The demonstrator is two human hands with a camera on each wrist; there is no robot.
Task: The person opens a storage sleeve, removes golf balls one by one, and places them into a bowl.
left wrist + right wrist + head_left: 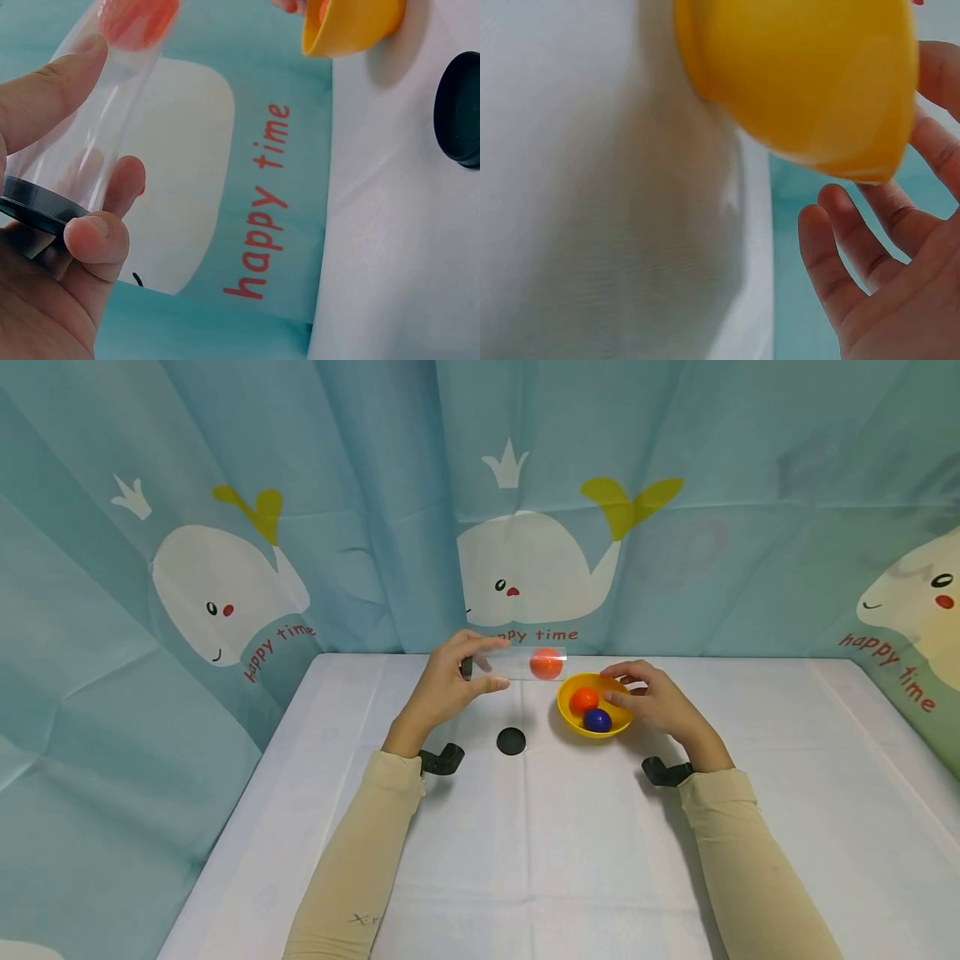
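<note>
A clear plastic tube [522,664], black-capped at its near end [41,206], is gripped by my left hand [450,681]. It lies roughly level above the table, an orange ball [547,664] inside toward its right end. At the yellow bowl [570,720], my right hand [656,697] reaches over the right rim, thumb and fingertips spread beside an orange ball [582,700] and a dark blue ball [597,720]. Nothing shows between those fingers. From the right wrist, the bowl's side [802,75] hides some fingertips.
A loose round black cap [511,741] lies on the white-covered table [480,843], between the hands and nearer the body. Behind the table hangs a blue curtain [390,527] printed with whales. A black wrist mount [442,759] sits on each forearm.
</note>
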